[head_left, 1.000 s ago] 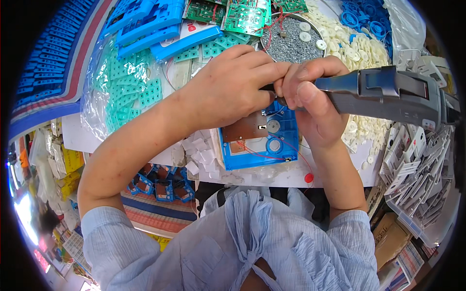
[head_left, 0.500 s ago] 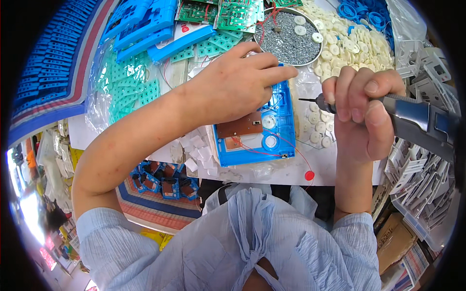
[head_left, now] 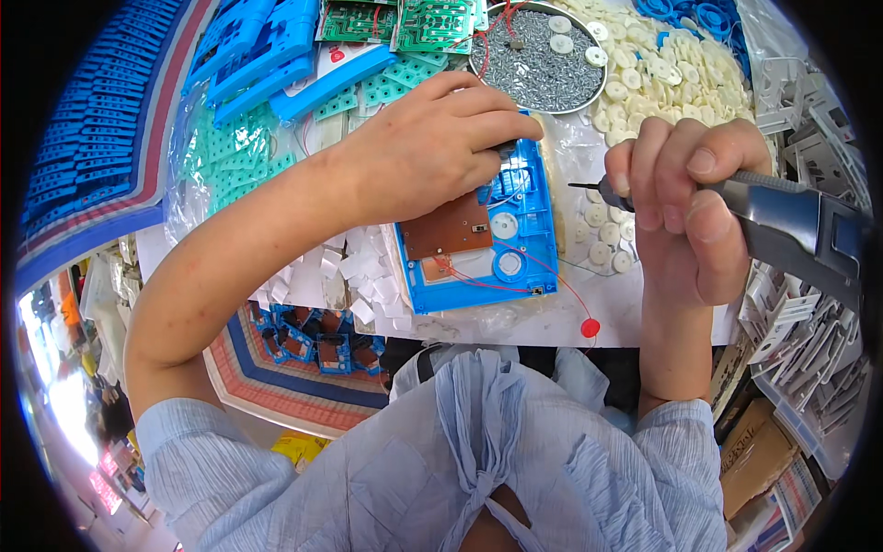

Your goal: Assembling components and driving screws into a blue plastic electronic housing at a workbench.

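Blue plastic case point(head_left: 501, 244) lies pinned under the left hand point(head_left: 432, 147), seemingly pinching something small; right hand point(head_left: 685, 207) grips a screwdriver point(head_left: 782, 221).

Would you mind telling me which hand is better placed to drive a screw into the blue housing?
The right hand: it grips the electric screwdriver, tip pointing toward the blue housing. The left hand is resting on the housing's top edge.

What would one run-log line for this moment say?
left hand: pressing blue plastic housing | right hand: gripping grey electric screwdriver, tip off housing | round metal screw dish behind
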Available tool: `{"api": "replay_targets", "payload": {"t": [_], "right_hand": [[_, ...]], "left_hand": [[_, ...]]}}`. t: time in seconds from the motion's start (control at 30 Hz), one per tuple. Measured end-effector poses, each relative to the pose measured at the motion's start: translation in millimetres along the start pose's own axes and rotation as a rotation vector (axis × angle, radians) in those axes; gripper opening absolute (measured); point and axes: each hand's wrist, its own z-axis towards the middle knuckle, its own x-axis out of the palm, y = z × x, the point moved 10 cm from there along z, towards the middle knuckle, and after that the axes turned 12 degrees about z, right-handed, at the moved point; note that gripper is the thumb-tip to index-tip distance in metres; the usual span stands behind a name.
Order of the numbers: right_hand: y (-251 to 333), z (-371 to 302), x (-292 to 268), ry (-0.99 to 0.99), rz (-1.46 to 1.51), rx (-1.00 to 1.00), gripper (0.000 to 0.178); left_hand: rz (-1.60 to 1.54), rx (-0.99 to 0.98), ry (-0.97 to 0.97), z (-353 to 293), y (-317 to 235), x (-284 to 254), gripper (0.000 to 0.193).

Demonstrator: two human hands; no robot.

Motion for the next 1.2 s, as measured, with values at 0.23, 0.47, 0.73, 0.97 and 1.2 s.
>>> {"api": "replay_targets", "payload": {"t": [0.23,0.47,0.73,0.97,1.2], "right_hand": [[2.2,3.9,1.5,0.033,0.032,-0.002,0.022],[6.4,5.0,-1.2,0.079,0.048,0.017,0.021],[20.3,3.1,-12.0,0.062,0.017,-0.016,0.020],[20.1,4.6,-11.2,0.069,0.021,-0.037,0.021],[23.0,0.4,-9.7,0.067,0.046,-0.048,0.021]], "left_hand": [[0.094,0.036,0.087,9.5,-15.4,0.4,0.024],[0.257,-0.057,0.246,13.0,-30.1,10.3,0.016],[0.313,-0.297,0.075,-17.1,-39.8,-5.9,0.024],[0.201,-0.375,0.089,-21.7,-34.1,-10.7,0.022],[0.042,-0.390,-0.162,-52.5,-13.4,-28.6,0.028]]}}
